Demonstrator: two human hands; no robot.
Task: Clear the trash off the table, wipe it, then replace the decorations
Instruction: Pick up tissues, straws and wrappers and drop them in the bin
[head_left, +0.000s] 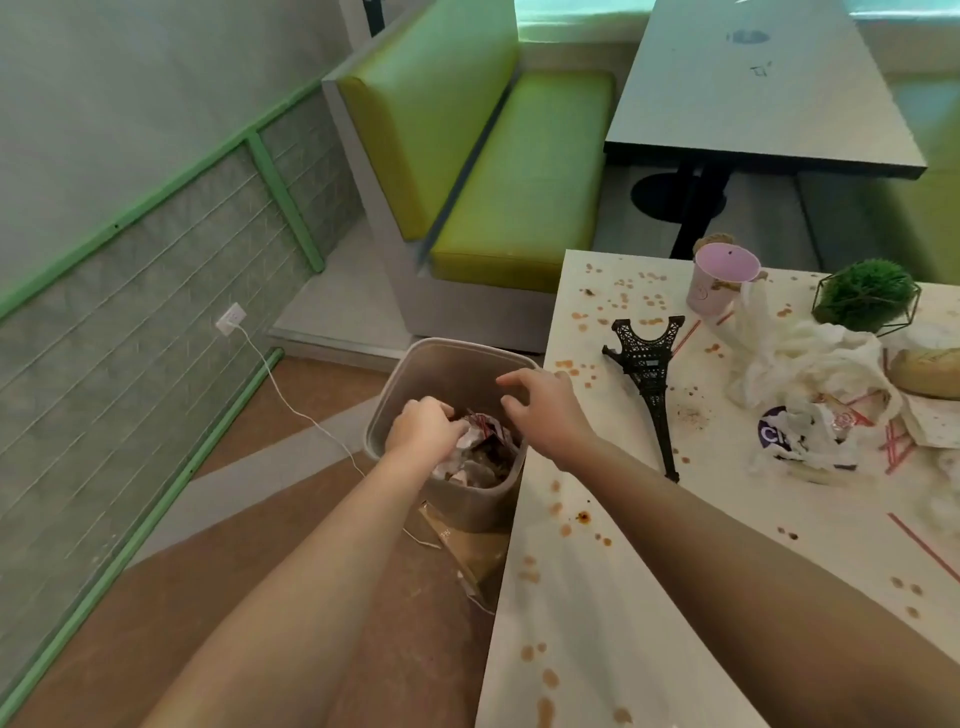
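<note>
The left hand (423, 428) pinches crumpled trash (480, 447) with curled fingers inside the bin (447, 364) (beside the worktop (597, 597)). The right hand (545, 410) hovers above, fingers spread, empty.

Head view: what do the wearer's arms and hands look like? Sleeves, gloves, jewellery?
Both forearms are bare as far as the frame shows; no sleeve is visible. The left hand and right hand wear no gloves. No watch, bracelet or ring shows on wrists or fingers.

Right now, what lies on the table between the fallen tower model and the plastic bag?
Head view: only bare tabletop with brown spots between tower and bag.
</note>
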